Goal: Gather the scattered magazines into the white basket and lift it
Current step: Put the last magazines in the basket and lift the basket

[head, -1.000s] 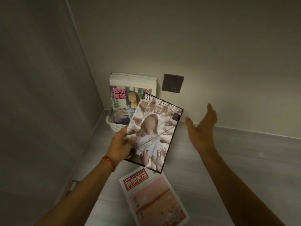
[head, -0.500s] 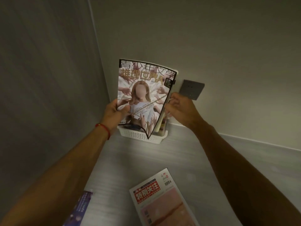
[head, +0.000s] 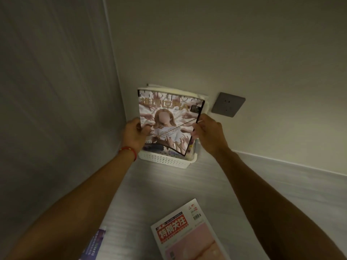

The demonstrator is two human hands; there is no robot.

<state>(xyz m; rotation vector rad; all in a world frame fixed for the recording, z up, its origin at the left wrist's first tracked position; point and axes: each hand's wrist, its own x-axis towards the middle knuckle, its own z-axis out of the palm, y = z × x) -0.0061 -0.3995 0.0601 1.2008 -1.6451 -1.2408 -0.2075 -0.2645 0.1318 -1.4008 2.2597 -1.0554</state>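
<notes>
Left hand [head: 134, 135] and right hand [head: 209, 133] grip side edges of girl-cover magazine [head: 169, 126], fingers curled round. Its bottom dips into white basket [head: 165, 161], just below fingers. Looks thin, floppy, light, glossy; hold both edges. Red-title magazine [head: 187, 231] lies on floor, well behind fingers.

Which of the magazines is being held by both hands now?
The magazine with the long-haired figure on its cover, upright over the white basket. The left hand and right hand hold its edges; the others lie flat.
</notes>
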